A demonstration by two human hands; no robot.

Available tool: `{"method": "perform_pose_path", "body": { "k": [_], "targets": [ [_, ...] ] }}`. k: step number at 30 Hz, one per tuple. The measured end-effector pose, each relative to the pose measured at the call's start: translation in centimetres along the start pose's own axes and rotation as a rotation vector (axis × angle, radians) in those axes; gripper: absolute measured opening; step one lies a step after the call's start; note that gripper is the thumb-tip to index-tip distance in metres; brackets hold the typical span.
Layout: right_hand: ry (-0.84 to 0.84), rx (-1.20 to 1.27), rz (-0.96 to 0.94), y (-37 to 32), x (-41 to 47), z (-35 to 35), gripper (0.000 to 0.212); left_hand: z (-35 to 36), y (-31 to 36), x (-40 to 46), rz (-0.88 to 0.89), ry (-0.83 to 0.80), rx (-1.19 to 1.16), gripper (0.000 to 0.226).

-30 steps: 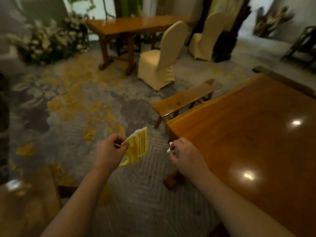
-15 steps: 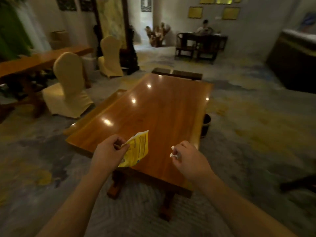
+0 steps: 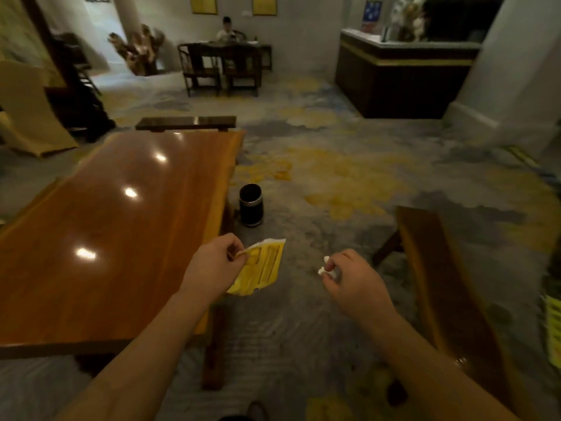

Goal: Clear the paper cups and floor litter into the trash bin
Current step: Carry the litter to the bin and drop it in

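My left hand pinches a crumpled yellow paper wrapper by its top corner, holding it up over the carpet just right of the table's edge. My right hand is closed on a small white scrap of paper between thumb and fingertips. A black cylindrical trash bin with a silver band stands on the floor ahead, beside the table's right side and beyond both hands. No paper cups are in sight.
A long glossy wooden table fills the left. A wooden bench runs along the right, a dark bench sits at the table's far end. Patterned carpet lies between. A dark counter and a seated person are far back.
The view has swung to the right, past the table; the trash bin and right bench have come into sight. Both hands keep the same hold on the wrapper and scrap.
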State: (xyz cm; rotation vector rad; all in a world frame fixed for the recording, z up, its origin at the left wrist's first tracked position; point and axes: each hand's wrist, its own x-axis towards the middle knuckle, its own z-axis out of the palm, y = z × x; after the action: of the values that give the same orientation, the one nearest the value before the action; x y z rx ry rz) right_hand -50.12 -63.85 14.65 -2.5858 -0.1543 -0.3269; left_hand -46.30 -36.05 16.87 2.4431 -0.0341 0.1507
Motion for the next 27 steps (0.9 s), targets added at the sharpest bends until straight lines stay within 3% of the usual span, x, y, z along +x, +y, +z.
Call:
{"method": "perform_pose_path", "body": {
  "k": [7,14,20,27],
  "targets": [
    [-0.061,-0.055,0.084,8.7,5.8,-1.6,0.009,9.7,4.1,8.9,0.058,-0.004,0.012,0.019],
    [-0.089,-0.122,0.073,17.2,18.3,-4.4,0.010,18.6,8.2,22.1,0.018,-0.013,-0.085,0.016],
    [-0.091,-0.128,0.042,22.3,28.3,-5.6,0.008,22.2,11.9,30.9,-0.031,-0.030,-0.107,0.019],
    [-0.171,-0.062,-0.030,28.0,39.2,-2.6,0.010,24.8,11.7,39.0,-0.109,0.009,-0.055,0.018]
  ]
}}
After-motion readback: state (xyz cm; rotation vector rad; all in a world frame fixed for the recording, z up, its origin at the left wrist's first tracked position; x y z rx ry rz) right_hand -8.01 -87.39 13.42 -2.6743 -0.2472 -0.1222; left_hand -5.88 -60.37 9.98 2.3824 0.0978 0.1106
